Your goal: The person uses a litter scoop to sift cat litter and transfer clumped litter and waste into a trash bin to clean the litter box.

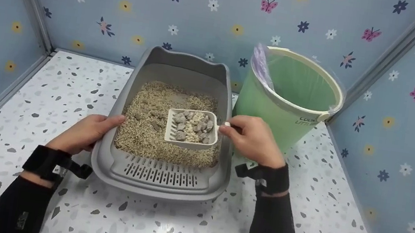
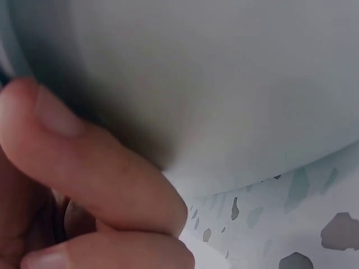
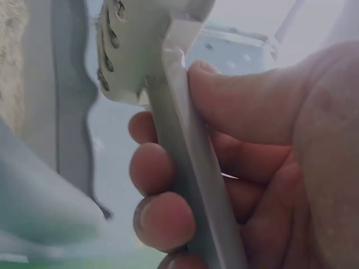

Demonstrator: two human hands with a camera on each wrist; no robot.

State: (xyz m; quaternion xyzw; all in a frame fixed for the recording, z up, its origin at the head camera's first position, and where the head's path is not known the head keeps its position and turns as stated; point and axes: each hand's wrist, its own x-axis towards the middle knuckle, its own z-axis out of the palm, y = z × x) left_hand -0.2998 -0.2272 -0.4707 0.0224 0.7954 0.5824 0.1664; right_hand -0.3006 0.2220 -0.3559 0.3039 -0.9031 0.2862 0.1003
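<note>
My right hand (image 1: 251, 139) grips the handle (image 3: 193, 162) of a white slotted litter scoop (image 1: 189, 145), fingers wrapped round it and thumb along the top. Grey clumps (image 1: 180, 135) and some pale litter grains fill the scoop, which hangs over the right part of a grey litter box (image 1: 156, 190). Tan litter (image 1: 147, 140) covers the box's floor, uneven on the left. With my left hand (image 1: 85, 132) I hold the box's left rim, thumb over the edge and fingers against the outer wall. The left wrist view shows these curled fingers (image 2: 112, 174) close beside the wall.
A green bin (image 1: 273, 113) with a clear liner and a bunched purple bag edge (image 1: 262, 65) stands right behind the box. Patterned blue panels (image 1: 205, 18) enclose the back and both sides. Underneath is a white speckled surface (image 1: 159, 227).
</note>
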